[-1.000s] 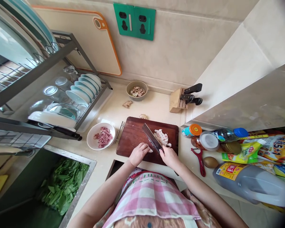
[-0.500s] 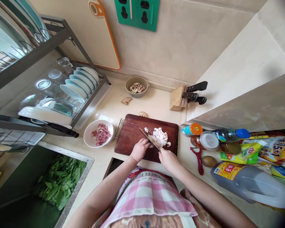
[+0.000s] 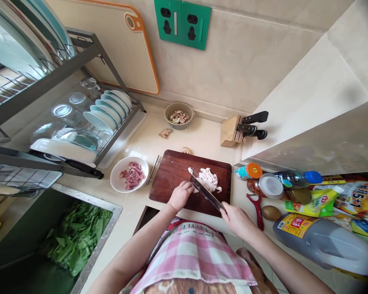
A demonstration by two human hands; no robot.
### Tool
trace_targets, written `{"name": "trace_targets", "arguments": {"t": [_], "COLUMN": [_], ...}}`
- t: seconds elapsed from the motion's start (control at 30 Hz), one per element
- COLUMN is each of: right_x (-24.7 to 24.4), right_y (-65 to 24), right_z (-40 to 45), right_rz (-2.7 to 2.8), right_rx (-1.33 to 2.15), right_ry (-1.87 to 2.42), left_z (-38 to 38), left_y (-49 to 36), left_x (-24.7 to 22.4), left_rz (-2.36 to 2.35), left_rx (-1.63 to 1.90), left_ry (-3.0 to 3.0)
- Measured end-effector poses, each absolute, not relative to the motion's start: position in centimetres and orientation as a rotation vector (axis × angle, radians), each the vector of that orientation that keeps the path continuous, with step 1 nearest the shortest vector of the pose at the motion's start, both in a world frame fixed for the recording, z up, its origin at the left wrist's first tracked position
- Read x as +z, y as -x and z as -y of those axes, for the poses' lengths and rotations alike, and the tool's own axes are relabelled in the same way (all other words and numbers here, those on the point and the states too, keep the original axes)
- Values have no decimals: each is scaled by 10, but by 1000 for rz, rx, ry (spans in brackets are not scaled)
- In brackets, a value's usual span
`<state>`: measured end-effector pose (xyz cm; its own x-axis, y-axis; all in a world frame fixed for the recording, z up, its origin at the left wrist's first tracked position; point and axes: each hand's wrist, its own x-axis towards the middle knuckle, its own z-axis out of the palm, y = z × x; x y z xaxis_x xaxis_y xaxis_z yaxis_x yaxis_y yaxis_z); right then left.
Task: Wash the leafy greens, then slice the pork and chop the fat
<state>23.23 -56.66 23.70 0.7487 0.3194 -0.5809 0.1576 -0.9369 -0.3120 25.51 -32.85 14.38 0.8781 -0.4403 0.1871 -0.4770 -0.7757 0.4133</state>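
A dark red-brown cutting board (image 3: 171,171) lies on the counter. Pale white meat pieces (image 3: 209,179) are heaped on its right half. My right hand (image 3: 236,218) is closed round the handle of a knife (image 3: 207,193), whose blade slants up and left over the board. Fingers bent, my left hand (image 3: 181,195) presses on pale meat at the left side of the blade; its fingertips partly hide that piece. To the left of the board, a white bowl (image 3: 113,176) contains reddish sliced meat (image 3: 133,176).
Behind the board are ginger (image 3: 165,132), a colander (image 3: 179,125) of garlic and a knife block (image 3: 229,131). Jars, a red peeler (image 3: 259,212) and a large bottle (image 3: 322,239) crowd the right. At left are a dish rack (image 3: 110,85) and a sink (image 3: 116,210) with leafy greens.
My right hand has moved right, away from my left hand, drawing the knife along; more of the blade now shows. The view has shifted slightly. My left hand stays at the meat.
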Motion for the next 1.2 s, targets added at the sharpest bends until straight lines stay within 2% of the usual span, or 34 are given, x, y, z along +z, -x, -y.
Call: {"name": "trace_targets", "arguments": {"t": [0.1,0.27,0.53,0.67,0.83,1.2], "right_x": [234,218,236,231,212,228], "right_y": [-249,-280,-243,-256,-286,-251], "right_z": [534,486,564,533,485,552], "right_rz": [381,375,397,392,405,397], "right_rx": [1002,858,981,1010,829,929], "right_ry": [2680,2658,2614,2598,2595,2523], "left_z": [328,326,324,325,324,321], "left_y": [-255,-255,-255,-256,-255,-255], "left_x": [143,142,141,143,142,138], "left_rz": [646,668,677,659,645,699], "left_rx": [120,101,116,136,143,170], "left_ry": [-2563,-2520,-2541,-2507,-2478,-2519]}}
